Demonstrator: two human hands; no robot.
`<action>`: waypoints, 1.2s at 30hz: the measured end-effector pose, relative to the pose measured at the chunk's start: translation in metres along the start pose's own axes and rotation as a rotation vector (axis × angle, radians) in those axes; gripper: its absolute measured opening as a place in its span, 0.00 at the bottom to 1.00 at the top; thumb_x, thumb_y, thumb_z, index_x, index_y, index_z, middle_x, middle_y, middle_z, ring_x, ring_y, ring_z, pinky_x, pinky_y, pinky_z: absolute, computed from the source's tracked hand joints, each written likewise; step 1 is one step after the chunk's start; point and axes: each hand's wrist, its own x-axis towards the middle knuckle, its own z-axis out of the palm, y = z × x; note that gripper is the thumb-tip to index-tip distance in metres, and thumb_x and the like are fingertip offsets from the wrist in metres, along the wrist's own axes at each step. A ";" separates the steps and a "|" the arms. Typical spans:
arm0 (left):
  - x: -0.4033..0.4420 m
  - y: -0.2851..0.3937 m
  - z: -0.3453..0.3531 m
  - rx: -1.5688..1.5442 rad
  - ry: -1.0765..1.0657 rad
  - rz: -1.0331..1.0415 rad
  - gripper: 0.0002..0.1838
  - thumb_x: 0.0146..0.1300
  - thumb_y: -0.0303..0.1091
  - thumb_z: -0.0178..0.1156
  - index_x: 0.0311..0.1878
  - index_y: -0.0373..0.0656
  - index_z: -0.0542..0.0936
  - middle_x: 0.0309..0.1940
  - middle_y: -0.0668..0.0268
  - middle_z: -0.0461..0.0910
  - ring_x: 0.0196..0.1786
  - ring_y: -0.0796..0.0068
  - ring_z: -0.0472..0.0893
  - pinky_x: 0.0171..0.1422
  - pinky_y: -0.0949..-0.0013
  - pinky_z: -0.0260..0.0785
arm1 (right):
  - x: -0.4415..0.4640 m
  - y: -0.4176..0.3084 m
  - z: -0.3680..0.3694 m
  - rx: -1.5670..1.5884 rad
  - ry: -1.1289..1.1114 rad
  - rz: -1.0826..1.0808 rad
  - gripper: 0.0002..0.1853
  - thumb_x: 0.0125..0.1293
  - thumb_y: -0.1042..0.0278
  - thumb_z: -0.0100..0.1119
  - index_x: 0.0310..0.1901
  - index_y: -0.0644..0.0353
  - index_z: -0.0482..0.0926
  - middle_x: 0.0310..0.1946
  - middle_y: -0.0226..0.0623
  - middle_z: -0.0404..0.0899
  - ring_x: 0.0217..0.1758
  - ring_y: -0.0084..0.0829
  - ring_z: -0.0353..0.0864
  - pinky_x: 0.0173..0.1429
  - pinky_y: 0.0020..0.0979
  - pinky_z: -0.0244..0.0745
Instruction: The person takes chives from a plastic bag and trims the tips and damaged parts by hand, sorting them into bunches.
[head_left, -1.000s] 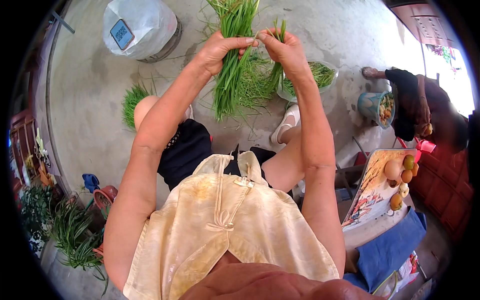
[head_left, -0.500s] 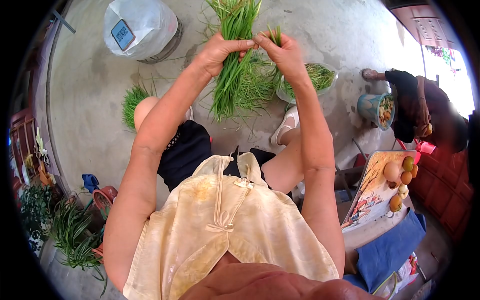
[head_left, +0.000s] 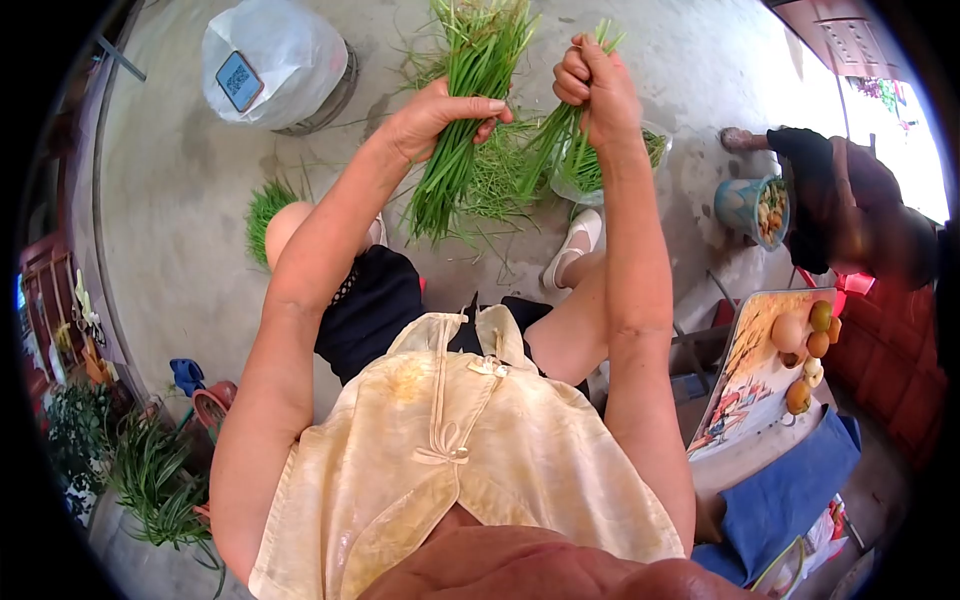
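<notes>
A large bunch of long green stalks [head_left: 465, 90] hangs in my left hand [head_left: 447, 118], the thumb lying across it. My right hand [head_left: 598, 85] is closed round a thinner bunch of green stalks [head_left: 548, 150], whose tips stick out above the fist. The two hands are apart. Below and between them, loose green stalks [head_left: 497, 180] lie scattered on the floor. Behind my right wrist a clear plastic-lined container [head_left: 655, 150] holds more greens.
A bucket covered with white plastic [head_left: 290, 60] stands at upper left. Another green bunch [head_left: 262, 215] lies by my left knee. At right, a co-worker in dark clothes [head_left: 830, 170] bends beside a blue bucket [head_left: 735, 205]. Nearer are a board with round produce [head_left: 745, 370] and blue cloth [head_left: 790, 500].
My right hand has moved up and right, away from my left hand, with the thinner bunch in it. The large bunch tilts more. The co-worker has leaned lower.
</notes>
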 end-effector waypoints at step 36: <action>-0.014 0.011 -0.040 -0.148 0.376 0.029 0.10 0.56 0.27 0.66 0.40 0.35 0.77 0.29 0.63 0.81 0.24 0.81 0.75 0.26 0.74 0.68 | 0.005 -0.039 -0.056 -0.757 0.469 -0.512 0.09 0.63 0.66 0.63 0.41 0.60 0.83 0.18 0.16 0.67 0.19 0.09 0.59 0.23 0.18 0.52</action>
